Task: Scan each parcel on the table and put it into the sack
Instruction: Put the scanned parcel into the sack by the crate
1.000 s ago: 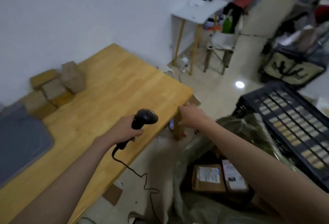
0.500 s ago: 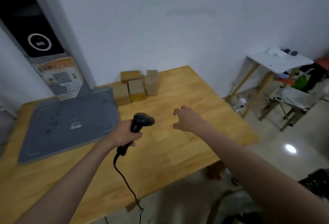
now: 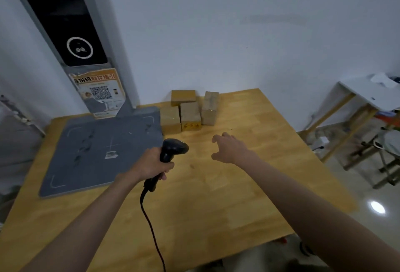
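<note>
table [image 3: 227, 196]: light wood, under both your arms
scale pad [image 3: 104, 148]: grey, on the table's far left part
parcels [image 3: 190, 112]: four brown boxes clustered at the far edge, just right of the pad
left hand [image 3: 151, 165]: your fingers wrap the black barcode scanner [image 3: 171, 152], cord trailing toward you
right hand [image 3: 229, 148]: fingers spread, holding nothing, above the table near the parcels

Scanner [image 3: 173, 149]: black, with black cable [image 3: 151, 226]. Parcels [image 3: 190, 109]: plain brown cardboard; one carries dark handwriting on a yellow face. Table [image 3: 216, 196]: light yellow wood, visible plank grain. Mat [image 3: 99, 150]: grey, white corner marks. Poster [image 3: 99, 92]: orange and white, black QR pattern.
</note>
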